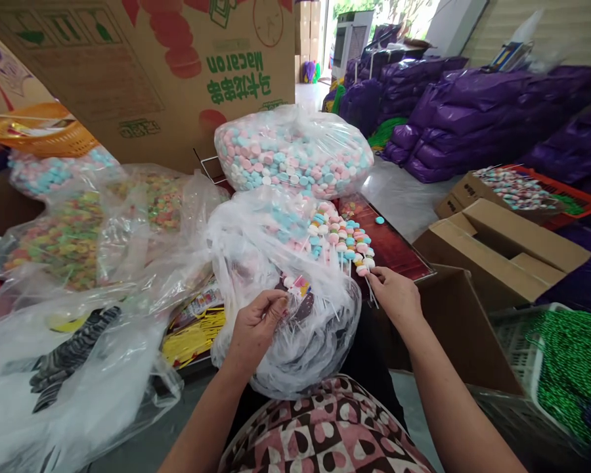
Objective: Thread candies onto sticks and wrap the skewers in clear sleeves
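Note:
My right hand (396, 295) is closed in a pinch on the white stick of a marshmallow skewer (363, 268), at the near right edge of a pile. The other marshmallow skewers (342, 233), in pink, white and blue, lie just beyond it with their sticks toward me. My left hand (259, 332) is also pinched, over the mouth of a large clear plastic bag (295, 368) in front of my lap. Beside its fingertips is a small pink and yellow printed packet (301, 286). What those fingers hold is too small to make out.
Behind the pile sits a big bag of loose marshmallows (295, 154). Bags of gummy candy (64, 236), a striped glove (73, 351) and yellow strips (190, 338) are on the left. Open cardboard boxes (502, 246), a crate of green beads (576, 361) and purple sacks (473, 118) stand right.

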`<action>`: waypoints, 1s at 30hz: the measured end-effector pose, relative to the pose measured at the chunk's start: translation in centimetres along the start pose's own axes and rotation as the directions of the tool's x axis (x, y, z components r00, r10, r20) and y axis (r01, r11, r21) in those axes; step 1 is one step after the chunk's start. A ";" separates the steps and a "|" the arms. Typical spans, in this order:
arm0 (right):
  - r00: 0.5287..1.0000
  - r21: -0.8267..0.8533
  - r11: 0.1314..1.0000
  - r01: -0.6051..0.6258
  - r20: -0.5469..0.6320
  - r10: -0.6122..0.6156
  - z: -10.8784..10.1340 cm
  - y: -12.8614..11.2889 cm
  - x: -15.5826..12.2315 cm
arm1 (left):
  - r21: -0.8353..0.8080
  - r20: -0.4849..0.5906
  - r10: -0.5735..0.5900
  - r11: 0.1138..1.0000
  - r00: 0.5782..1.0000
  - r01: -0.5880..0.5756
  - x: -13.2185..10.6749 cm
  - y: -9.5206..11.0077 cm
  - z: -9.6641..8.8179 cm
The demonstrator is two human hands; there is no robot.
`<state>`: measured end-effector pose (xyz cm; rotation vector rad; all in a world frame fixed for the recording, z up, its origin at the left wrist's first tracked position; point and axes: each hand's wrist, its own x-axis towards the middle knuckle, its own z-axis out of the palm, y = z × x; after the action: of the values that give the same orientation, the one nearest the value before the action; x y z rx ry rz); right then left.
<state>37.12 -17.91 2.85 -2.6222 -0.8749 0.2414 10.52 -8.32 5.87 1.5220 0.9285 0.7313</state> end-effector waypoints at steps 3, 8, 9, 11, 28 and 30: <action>0.999 0.015 1.000 -0.027 0.023 0.027 0.5 0.1 0.4 | -0.023 -0.010 0.006 1.000 1.000 -0.006 0.1 0.1 -0.1; 1.000 0.089 0.996 -0.024 0.004 0.024 0.8 0.9 1.1 | -0.112 0.002 0.010 0.994 1.000 -0.010 0.3 -0.2 -0.3; 1.000 0.112 0.993 -0.021 -0.003 0.022 0.9 1.0 1.2 | -0.127 0.004 0.004 0.992 1.000 -0.004 0.3 -0.3 -0.4; 1.000 0.168 0.986 -0.015 -0.020 0.019 0.9 1.4 1.2 | -0.145 0.003 -0.008 0.989 1.000 0.009 0.4 -0.5 -0.5; 0.996 0.745 0.666 0.023 -0.074 0.049 0.1 4.0 -1.8 | -0.353 -0.002 -0.062 0.934 0.998 0.058 0.7 -0.8 -0.5; 0.998 0.789 0.614 0.013 -0.052 0.047 -0.4 3.6 -2.4 | -0.357 0.013 -0.051 0.933 0.999 0.052 0.7 -0.8 -0.5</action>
<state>37.33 -22.16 1.95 -1.7745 -0.5275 0.4282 10.33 -7.40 5.11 1.1732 0.7796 0.8109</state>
